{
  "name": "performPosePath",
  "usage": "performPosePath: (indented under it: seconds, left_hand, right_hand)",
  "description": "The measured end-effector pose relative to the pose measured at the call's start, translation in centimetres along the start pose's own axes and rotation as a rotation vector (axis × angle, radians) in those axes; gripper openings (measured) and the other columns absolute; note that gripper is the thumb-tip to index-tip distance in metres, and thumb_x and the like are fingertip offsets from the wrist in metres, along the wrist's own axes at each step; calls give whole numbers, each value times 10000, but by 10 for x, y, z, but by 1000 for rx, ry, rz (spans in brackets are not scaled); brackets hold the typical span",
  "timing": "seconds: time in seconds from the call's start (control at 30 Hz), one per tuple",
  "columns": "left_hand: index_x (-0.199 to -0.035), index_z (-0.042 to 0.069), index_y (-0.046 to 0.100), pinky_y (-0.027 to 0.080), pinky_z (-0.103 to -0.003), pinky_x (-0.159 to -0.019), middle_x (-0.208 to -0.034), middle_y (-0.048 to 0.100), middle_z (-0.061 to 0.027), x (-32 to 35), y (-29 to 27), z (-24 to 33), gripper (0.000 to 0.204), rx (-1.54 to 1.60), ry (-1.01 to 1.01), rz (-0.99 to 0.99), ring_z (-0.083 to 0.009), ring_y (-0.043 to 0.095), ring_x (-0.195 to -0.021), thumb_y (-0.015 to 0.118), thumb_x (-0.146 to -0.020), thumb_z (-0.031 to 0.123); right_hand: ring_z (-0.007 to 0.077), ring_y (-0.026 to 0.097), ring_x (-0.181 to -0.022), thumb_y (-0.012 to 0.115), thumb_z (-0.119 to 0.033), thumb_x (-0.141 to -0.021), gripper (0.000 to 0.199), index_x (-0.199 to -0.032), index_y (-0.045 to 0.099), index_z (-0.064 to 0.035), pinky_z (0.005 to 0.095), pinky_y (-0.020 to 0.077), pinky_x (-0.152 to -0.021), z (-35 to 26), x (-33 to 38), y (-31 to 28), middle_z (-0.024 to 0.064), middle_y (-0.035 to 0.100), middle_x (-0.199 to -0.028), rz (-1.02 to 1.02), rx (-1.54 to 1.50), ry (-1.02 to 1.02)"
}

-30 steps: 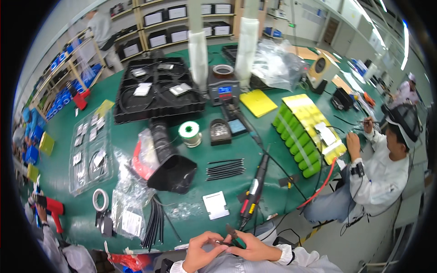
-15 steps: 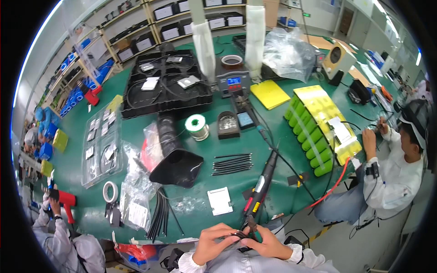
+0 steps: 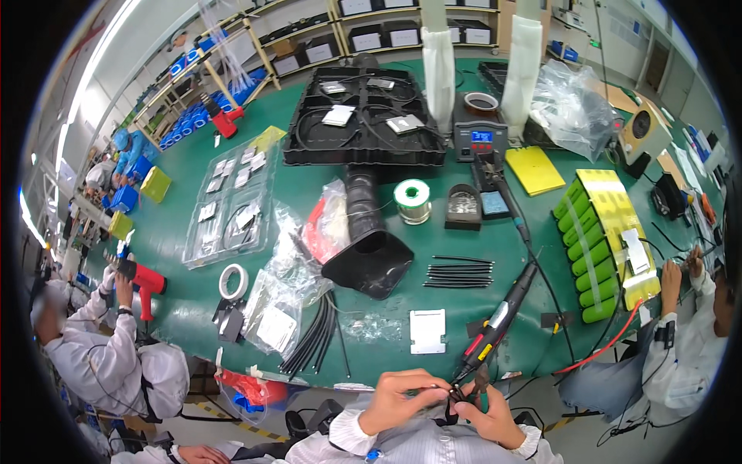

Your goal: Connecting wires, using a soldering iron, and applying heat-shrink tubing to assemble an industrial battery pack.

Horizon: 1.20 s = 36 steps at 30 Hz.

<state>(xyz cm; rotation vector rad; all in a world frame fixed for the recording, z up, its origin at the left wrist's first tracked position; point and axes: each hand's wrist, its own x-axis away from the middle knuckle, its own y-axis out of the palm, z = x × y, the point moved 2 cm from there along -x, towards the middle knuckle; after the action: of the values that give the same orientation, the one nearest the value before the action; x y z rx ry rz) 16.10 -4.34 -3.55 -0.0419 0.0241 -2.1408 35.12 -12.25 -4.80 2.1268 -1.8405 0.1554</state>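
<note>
At the near edge of the table (image 3: 386, 356), we are viewing the left hand (image 3: 396, 398), nearly closed, pinching a thin dark cable (image 3: 457, 392) beside the right hand (image 3: 495, 419), which is curling around green-handled pliers (image 3: 484, 400).

The view swings left, so the worktop (image 3: 386, 332) sits farther right in it. The pliers (image 3: 483, 396) in the right hand (image 3: 496, 421) lean less to the left than a second ago. At the near left, a co-worker's head and torso (image 3: 93, 367) come into view, and another person's hand (image 3: 202, 455) appears at the near rim. The seated person (image 3: 688, 332) at right is now partly cut off.
</note>
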Motion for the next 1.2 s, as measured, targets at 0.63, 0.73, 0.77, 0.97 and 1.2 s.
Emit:
performPosePath:
  seconds: [0.63,0.73,0.77,0.97,1.2]
  left_hand:
    - [-971,-16,675,507,-309,-674,-900,737,-92,-111,-27,-14,140,-321,-104,150,-180,676,-787,705,-858,61]
    - [-925,49,714,473,-391,-814,-865,682,-80,-113,-26,-18,176,-779,292,255,-284,577,-928,735,-751,27]
    - [-925,49,714,473,-391,-814,-865,682,-80,-115,-22,-15,176,-775,288,248,-284,577,-928,735,-751,27]
    - [-1059,47,721,466,-280,-682,-961,630,-73,-69,-5,20,265,-295,-6,-69,-157,582,-783,767,-799,70]
    - [-1111,-15,709,475,-235,-701,-957,641,-86,-23,22,5,279,43,-3,-80,-119,591,-792,726,-833,-9]
  right_hand:
    - [99,523,-715,644,-141,-948,197,-1031,542,5,248,437,-661,17,15,-36,55,588,-816,242,-394,0]
    - [102,518,-714,634,-128,-952,196,-1045,532,12,252,435,-656,10,15,-34,71,586,-829,244,-440,-42]
    - [104,521,-716,632,-128,-954,198,-1049,530,12,253,435,-658,9,14,-35,75,591,-839,237,-458,-56]
    - [104,532,-726,629,-139,-960,199,-1049,523,3,254,438,-659,6,5,-28,77,611,-864,171,-413,-63]
    - [81,549,-726,623,-147,-968,212,-1098,536,-5,241,450,-660,-4,-7,1,43,622,-848,61,-304,-11]
